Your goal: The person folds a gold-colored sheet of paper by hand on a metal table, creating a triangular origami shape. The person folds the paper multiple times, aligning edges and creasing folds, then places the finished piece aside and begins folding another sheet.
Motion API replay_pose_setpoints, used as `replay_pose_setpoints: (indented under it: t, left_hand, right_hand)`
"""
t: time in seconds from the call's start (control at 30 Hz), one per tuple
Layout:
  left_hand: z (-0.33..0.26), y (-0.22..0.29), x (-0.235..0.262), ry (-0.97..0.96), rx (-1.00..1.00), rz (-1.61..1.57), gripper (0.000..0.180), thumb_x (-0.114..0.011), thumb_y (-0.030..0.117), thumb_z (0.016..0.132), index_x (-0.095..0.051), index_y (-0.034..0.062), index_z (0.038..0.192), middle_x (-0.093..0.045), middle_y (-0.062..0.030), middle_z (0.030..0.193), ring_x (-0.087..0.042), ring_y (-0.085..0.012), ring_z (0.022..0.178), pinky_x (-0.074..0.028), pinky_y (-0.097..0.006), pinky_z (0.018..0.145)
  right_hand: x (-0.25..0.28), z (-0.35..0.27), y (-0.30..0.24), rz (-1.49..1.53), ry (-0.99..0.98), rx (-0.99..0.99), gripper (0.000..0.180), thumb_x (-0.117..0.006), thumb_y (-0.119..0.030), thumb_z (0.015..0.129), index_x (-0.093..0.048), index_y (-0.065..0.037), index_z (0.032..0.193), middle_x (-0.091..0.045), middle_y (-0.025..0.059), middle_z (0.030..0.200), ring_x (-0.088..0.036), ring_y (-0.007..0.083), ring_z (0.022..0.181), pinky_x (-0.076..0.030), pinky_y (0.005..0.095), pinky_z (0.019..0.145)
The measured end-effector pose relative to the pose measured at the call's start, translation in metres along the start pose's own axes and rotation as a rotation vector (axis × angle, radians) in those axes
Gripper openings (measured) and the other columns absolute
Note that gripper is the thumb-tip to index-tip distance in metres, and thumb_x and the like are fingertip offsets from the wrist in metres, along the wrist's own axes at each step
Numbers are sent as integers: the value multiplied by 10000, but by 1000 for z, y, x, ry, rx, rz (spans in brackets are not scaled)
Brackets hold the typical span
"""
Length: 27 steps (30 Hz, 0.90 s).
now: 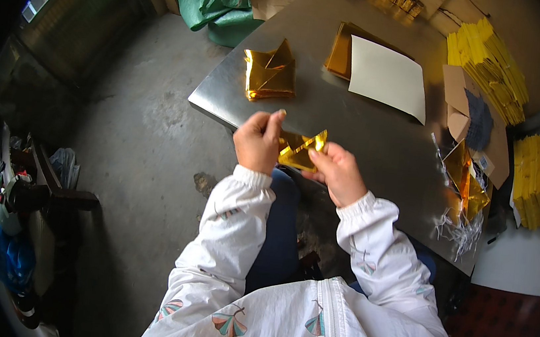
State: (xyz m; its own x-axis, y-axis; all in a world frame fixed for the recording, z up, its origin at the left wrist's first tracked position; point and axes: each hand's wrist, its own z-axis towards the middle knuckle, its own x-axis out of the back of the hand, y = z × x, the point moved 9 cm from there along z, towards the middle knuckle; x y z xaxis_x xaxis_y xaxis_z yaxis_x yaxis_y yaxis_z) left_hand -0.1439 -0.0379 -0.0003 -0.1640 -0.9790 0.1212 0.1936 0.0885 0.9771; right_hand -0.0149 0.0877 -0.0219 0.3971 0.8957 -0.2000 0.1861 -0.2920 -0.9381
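Just off the near edge of the metal table (223,83), a folded piece of shiny gold foil paper (292,158) is stretched between my hands. My left hand (259,142) is closed at its left end, thumb pointing up. Its fingertips are partly hidden. On the other end, my right hand (339,173) pinches the foil paper with the thumb on top. A small stack of folded gold foil pieces (270,79) lies on the table beyond my left hand, a pointed flap standing up from it.
Flat gold sheets (340,53) lie partly under a white sheet (390,79) at the back. To the right are loose foil with white strands (468,184), an open cardboard box (457,103) and bundles of yellow folded paper (488,63). A green sack (210,2) sits behind the table.
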Motion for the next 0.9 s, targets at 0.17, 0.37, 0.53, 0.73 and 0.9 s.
replay_pose_setpoints:
  t: [0.17,0.37,0.53,0.73,0.9]
  left_hand:
    - [84,-1,9,10,58,-24,347,-687,322,914,-700,-18,842,-625,-92,605,-566,-126,532,-460,-289,535]
    - [96,28,24,132,-472,377,270,-596,213,942,-663,28,1128,-674,-162,1080,-631,-328,987,-491,-401,866]
    - [66,15,-17,-98,-703,664,396,-628,210,890,-589,104,1270,-575,-122,1337,-482,-304,1305,-380,-449,1058]
    - [66,-9,-38,-313,-619,801,391,-643,227,898,-600,140,1276,-549,-58,1394,-466,-256,1338,-367,-449,1083]
    - [64,-9,-41,-310,-629,882,387,-620,233,911,-593,149,1288,-557,-49,1388,-459,-247,1344,-365,-461,1085]
  right_hand:
    - [-10,80,-38,15,59,80,180,-572,-167,986,-624,-3,935,-621,26,876,-596,87,782,-580,273,675]
    - [-11,155,-59,15,95,-15,122,-568,-158,986,-592,-53,928,-607,20,916,-583,96,779,-585,285,744]
    - [-12,172,-47,-151,87,-120,153,-552,-133,961,-615,1,922,-614,69,949,-624,168,813,-592,305,695]
    - [-2,175,-63,-786,293,3,249,-719,-243,862,-611,-21,890,-662,81,796,-634,148,703,-568,295,660]
    - [-2,175,-73,-1010,417,232,288,-744,-261,803,-589,-18,800,-672,185,798,-659,357,751,-537,421,693]
